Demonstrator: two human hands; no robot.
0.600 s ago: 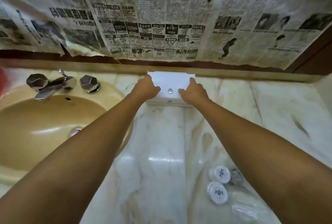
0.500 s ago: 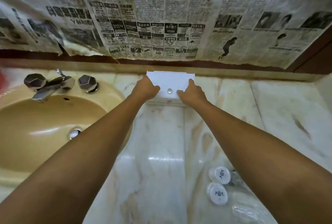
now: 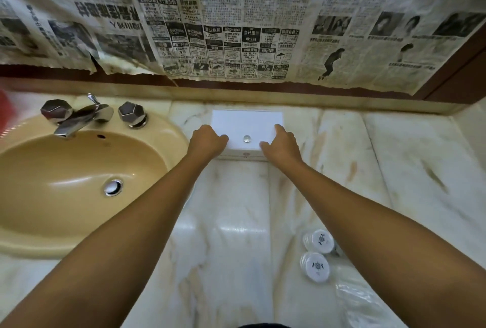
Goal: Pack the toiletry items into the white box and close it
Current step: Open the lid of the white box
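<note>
We have both hands on the white box (image 3: 247, 127), which sits at upper centre of the frame, far back on the marble tabletop (image 3: 236, 222) just below the newspaper-covered wall (image 3: 236, 25) and just right of the tan sink (image 3: 79, 183). The left hand (image 3: 207, 141) is curled over the box's near left corner and the right hand (image 3: 282, 143) lies over its near right corner, so each grip is closed on the box's edge, though we cannot tell whether the fingertips hook under the lid or only press on it. A small clear knob (image 3: 246, 139) sits between our hands near the lid's front edge. The lid looks flat and shut, while two round white-capped toiletry bottles (image 3: 317, 254) lie at lower right of the frame, well apart from the box, beside some clear plastic wrapping (image 3: 360, 298). We judge the step in hand is opening the box, or drawing it nearer, so packing can start. To do it well, we should keep pressure even on both corners so the light box does not skate on the glossy marble or twist toward the sink. If the lid hinges at the back, the wall close behind may stop it, so pulling the box forward first seems wise.
</note>
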